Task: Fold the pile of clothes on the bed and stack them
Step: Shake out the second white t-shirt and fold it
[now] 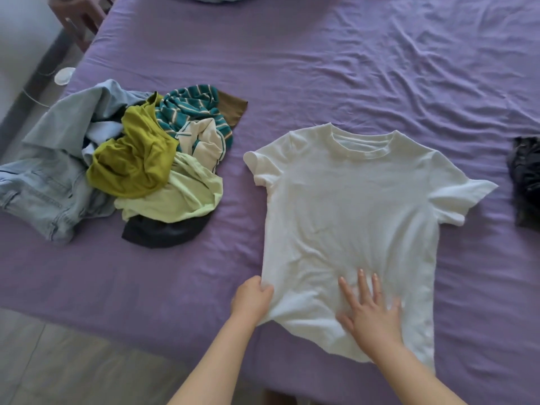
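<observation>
White T-shirt [350,206], face-up on the bed [350,68] for folding: left hand [252,299] pinches its lower side edge, right hand [371,311] lies flat, fingers [362,283] released, smoothing creases.

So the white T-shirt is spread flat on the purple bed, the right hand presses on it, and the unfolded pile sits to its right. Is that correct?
Not quite: the unfolded pile sits to the left of the white T-shirt, not the right. The head view shows it. The rest holds: the shirt is spread flat on the purple bed and the right hand presses on it.
</observation>
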The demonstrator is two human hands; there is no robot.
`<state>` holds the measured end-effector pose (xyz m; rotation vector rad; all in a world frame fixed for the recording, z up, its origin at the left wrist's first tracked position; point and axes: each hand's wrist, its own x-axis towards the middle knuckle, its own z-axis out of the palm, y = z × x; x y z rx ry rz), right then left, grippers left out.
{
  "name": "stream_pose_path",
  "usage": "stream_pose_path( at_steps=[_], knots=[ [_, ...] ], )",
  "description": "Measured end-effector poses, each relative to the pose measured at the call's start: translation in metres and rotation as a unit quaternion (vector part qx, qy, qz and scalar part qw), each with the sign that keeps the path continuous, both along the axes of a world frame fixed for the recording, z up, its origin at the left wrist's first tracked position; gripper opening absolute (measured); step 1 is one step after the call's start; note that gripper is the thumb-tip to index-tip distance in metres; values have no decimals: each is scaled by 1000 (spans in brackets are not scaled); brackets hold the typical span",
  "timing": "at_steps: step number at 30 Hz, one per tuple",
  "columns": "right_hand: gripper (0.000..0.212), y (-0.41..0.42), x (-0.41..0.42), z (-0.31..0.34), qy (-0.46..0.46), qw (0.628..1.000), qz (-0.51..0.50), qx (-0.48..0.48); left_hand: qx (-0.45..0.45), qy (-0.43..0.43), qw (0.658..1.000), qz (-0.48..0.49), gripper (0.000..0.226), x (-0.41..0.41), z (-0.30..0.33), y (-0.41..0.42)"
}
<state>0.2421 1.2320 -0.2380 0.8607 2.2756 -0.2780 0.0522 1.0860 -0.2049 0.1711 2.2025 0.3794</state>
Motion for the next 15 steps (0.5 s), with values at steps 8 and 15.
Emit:
stream_pose_path(
  at_steps=[8,15],
  knots=[
    [65,-12,22,14,11,1000,9,-25,89,30,989,113,36,7,30,-25],
    [64,-27,34,10,28,1000,-10,-9,-81,39,995,40,28,10,25,-47]
  ],
)
